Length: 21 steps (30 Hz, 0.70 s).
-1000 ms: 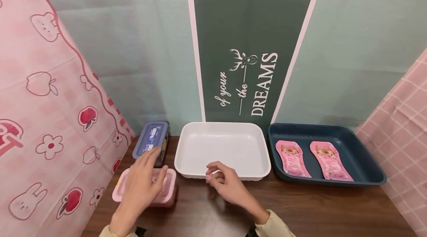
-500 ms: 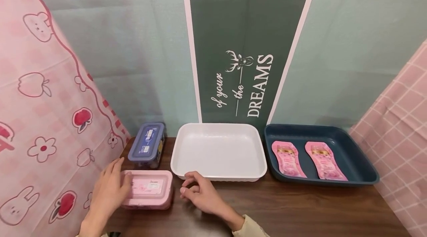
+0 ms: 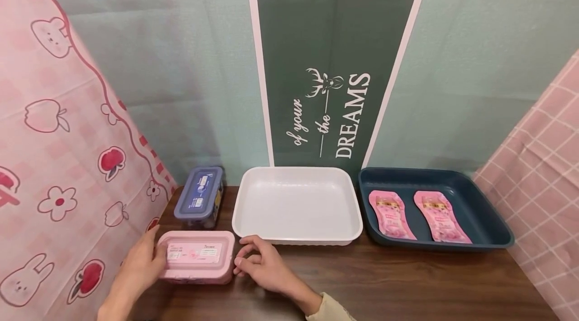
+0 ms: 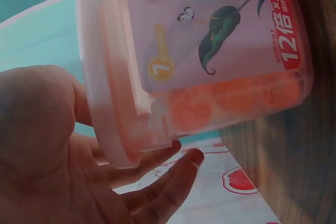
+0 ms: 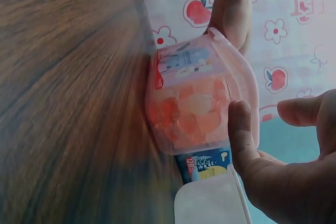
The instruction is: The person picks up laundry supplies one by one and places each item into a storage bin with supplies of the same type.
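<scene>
A pink-lidded plastic box (image 3: 194, 254) stands on the table at the left. Through its clear wall, orange-pink rounded pieces show in the left wrist view, beside a printed label (image 4: 210, 30). My left hand (image 3: 141, 262) is at the box's left end, thumb by the lid's edge; its fingers (image 4: 163, 187) extend fairly straight beside the lid rim. Close to the right end is my right hand (image 3: 268, 263), fingers loosely bent. In the right wrist view its thumb and forefinger stand apart, the forefinger (image 5: 240, 124) overlapping the lid; contact cannot be told.
Behind the pink box stands a blue-lidded box (image 3: 199, 194). A white tray (image 3: 296, 205) sits in the middle, touching or nearly touching a navy tray (image 3: 479, 223) on the right. Two pink pouches (image 3: 392, 215) lie in the navy tray. Fabric hangs behind and on both sides.
My left hand has moved from above the pink box to its left end. My right hand has moved left from the white tray's front to the box's right end. The box stays put.
</scene>
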### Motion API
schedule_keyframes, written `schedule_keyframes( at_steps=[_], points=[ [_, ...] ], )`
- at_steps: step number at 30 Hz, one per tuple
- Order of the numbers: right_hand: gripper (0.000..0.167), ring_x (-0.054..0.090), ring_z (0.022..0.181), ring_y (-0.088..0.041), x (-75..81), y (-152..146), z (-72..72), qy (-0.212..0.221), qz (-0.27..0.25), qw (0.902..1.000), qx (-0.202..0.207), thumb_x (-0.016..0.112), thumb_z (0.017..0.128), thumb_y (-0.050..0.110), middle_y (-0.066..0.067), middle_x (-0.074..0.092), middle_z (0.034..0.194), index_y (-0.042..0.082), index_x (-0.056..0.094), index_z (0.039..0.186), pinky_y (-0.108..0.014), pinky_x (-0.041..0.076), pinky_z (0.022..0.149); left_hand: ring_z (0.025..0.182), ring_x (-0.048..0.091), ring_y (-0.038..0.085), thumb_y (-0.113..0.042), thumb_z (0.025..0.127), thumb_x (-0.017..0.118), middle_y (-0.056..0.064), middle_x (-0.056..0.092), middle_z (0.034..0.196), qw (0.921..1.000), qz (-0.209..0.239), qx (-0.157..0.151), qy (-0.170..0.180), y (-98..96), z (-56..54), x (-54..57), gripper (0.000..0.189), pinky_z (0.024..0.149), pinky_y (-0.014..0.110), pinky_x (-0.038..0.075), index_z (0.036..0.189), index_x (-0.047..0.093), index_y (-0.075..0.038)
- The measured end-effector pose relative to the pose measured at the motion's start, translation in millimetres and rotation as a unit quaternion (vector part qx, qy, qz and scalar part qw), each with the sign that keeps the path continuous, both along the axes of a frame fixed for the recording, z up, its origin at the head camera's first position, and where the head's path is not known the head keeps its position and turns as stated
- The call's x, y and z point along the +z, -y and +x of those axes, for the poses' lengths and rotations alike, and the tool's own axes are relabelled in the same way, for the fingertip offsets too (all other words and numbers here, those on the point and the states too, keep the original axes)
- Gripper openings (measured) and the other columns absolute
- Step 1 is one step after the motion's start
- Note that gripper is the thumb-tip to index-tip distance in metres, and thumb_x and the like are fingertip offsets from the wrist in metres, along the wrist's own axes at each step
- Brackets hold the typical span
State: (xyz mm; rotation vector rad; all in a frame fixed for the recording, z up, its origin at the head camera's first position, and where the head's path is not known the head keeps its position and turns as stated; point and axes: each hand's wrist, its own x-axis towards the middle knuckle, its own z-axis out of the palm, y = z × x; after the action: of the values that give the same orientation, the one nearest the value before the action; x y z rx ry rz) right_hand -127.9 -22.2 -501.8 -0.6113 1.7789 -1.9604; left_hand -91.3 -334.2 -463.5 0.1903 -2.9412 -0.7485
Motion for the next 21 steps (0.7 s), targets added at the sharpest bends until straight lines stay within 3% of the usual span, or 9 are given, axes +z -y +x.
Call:
schedule_keyframes(
  at_steps=[4,9,16,21],
  points=[
    [0.039,0.076,0.083,-0.014,2.1,3,0.7,0.011,-0.012,0.9999,0.005,0.067,0.101,-0.001,-0.008,0.067,0.107,-0.010,0.054,0.137,-0.040,0.067,0.081,0.132,0.053,0.060,-0.015,0.109,0.049,0.044,0.053,0.142,1.0000,0.002,0.000,-0.001,0.9,0.3,-1.9,0.050,0.108,0.072,0.042,0.147,0.045,0.017],
    [0.032,0.074,0.081,-0.011,4.9,7,1.2,0.017,-0.019,0.9996,0.011,0.064,0.100,-0.006,-0.001,0.065,0.098,-0.009,0.056,0.132,-0.031,0.066,0.078,0.121,0.063,0.053,-0.014,0.109,0.049,0.039,0.062,0.132,0.9999,0.011,0.008,-0.003,0.2,0.9,-1.5,0.044,0.101,0.069,0.048,0.142,0.052,0.014],
    [0.028,0.073,0.077,-0.009,3.0,11,1.9,0.011,-0.013,0.9998,0.006,0.066,0.100,-0.004,0.000,0.066,0.095,-0.007,0.057,0.126,-0.040,0.067,0.078,0.119,0.063,0.054,-0.012,0.108,0.050,0.039,0.061,0.130,0.9999,0.010,0.006,-0.012,1.2,1.8,-2.3,0.042,0.101,0.068,0.048,0.138,0.054,0.016],
    [0.026,0.074,0.077,-0.014,1.2,14,4.0,0.031,-0.004,0.9995,-0.004,0.065,0.099,-0.006,-0.001,0.065,0.095,-0.005,0.057,0.124,-0.042,0.067,0.076,0.104,0.069,0.040,-0.014,0.108,0.051,0.031,0.066,0.120,0.9998,0.010,0.012,-0.010,2.6,1.8,-2.8,0.040,0.089,0.056,0.054,0.135,0.057,0.015]
  ],
)
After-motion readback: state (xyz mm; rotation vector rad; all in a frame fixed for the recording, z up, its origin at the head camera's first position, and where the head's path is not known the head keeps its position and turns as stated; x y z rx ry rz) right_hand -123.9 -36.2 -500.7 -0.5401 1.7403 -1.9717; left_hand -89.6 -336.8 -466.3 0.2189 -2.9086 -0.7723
